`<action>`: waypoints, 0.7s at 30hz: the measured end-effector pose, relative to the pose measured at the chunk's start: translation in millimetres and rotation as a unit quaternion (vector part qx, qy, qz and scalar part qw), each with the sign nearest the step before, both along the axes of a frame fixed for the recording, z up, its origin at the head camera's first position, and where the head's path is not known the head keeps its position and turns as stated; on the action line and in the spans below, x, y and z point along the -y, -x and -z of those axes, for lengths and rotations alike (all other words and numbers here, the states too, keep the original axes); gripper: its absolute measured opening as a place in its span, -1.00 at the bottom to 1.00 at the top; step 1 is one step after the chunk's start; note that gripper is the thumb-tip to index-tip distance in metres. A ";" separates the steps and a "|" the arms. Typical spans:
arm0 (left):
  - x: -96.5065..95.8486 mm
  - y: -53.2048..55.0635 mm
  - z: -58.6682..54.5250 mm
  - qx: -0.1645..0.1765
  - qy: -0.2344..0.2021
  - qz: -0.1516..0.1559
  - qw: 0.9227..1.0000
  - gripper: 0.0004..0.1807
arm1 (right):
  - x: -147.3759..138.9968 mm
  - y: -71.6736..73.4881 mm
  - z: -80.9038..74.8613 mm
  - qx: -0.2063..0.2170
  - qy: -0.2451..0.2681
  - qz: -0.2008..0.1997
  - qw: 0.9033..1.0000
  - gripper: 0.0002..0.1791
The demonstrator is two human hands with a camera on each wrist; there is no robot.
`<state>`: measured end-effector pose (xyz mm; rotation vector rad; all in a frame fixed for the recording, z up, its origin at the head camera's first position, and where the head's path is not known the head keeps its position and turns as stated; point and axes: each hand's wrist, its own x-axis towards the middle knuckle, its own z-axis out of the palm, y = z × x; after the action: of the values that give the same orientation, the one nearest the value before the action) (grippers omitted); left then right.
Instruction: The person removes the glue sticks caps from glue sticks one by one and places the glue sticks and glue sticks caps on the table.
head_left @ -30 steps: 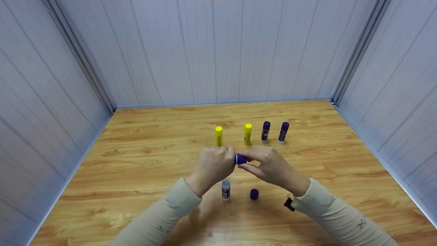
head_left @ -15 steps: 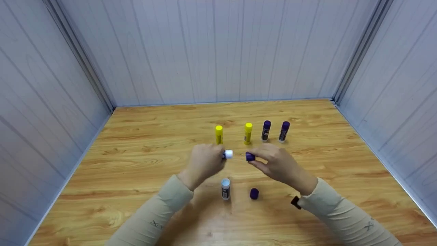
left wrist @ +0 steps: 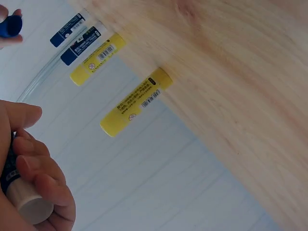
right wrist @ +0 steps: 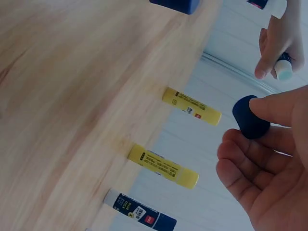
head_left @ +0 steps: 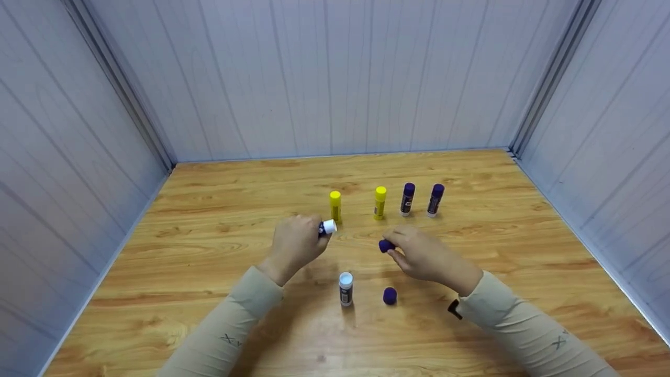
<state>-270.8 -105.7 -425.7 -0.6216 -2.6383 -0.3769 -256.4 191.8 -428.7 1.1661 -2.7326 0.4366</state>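
Note:
My left hand [head_left: 297,243] grips an uncapped glue stick [head_left: 328,227], its white top end pointing right in the head view. In the left wrist view, fingers curl round the glue stick's [left wrist: 30,202] dark label. My right hand [head_left: 426,256] pinches a purple cap [head_left: 386,246] between thumb and fingers; the cap [right wrist: 251,118] shows dark blue in the right wrist view. Below and between the hands, a second uncapped glue stick [head_left: 346,289] stands upright on the table. Another purple cap [head_left: 390,296] rests on the table to its right.
Behind the hands, two yellow glue sticks [head_left: 335,205] and two purple-capped glue sticks [head_left: 408,199] stand upright in a row on the wooden table [head_left: 235,199]. Pale panel walls [head_left: 324,78] enclose the table at the back and both sides.
The purple cap has come off the glue stick in my left hand, baring its white end. My left hand has moved left with the stick; the right hand has drawn right with the cap.

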 end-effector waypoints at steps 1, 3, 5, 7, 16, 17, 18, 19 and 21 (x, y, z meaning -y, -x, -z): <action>0.0 0.0 -0.3 0.013 -0.018 -0.001 1.000 -0.68 | 1.3 0.4 0.5 0.019 -0.008 0.000 1.000 -0.64; -0.1 0.2 -1.6 0.038 -0.058 0.001 0.998 -0.69 | 3.7 1.8 1.7 0.054 -0.024 0.003 0.998 -0.62; 0.0 0.1 -3.0 0.064 -0.099 0.009 0.993 -0.69 | 5.5 2.8 2.7 0.087 -0.034 0.013 0.996 -0.65; 0.1 -0.2 -4.1 0.095 -0.138 0.023 0.986 -0.71 | 7.1 4.0 4.1 0.104 -0.046 0.018 0.993 -0.71; 0.2 -4.1 -2.4 0.242 -0.238 0.114 0.934 -0.86 | 13.0 4.5 12.1 0.075 -0.114 -0.022 0.990 -0.80; 0.1 -4.3 -1.3 0.251 -0.240 0.118 0.930 -0.85 | 13.4 4.3 12.8 0.078 -0.117 -0.022 0.990 -0.80; 0.2 -4.8 -0.4 0.257 -0.241 0.122 0.928 -0.85 | 13.6 4.1 13.4 0.082 -0.119 -0.022 0.989 -0.80; 0.4 -5.1 0.7 0.262 -0.240 0.124 0.927 -0.84 | 14.1 3.9 13.8 0.084 -0.121 -0.021 0.989 -0.81; 1.2 -5.4 3.1 0.269 -0.238 0.131 0.924 -0.84 | 14.7 3.8 14.9 0.091 -0.127 -0.018 0.988 -0.82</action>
<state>-265.4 -106.9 -428.8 -0.7867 -2.7785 -1.3969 -260.3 177.1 -443.6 1.2936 -2.9987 0.2111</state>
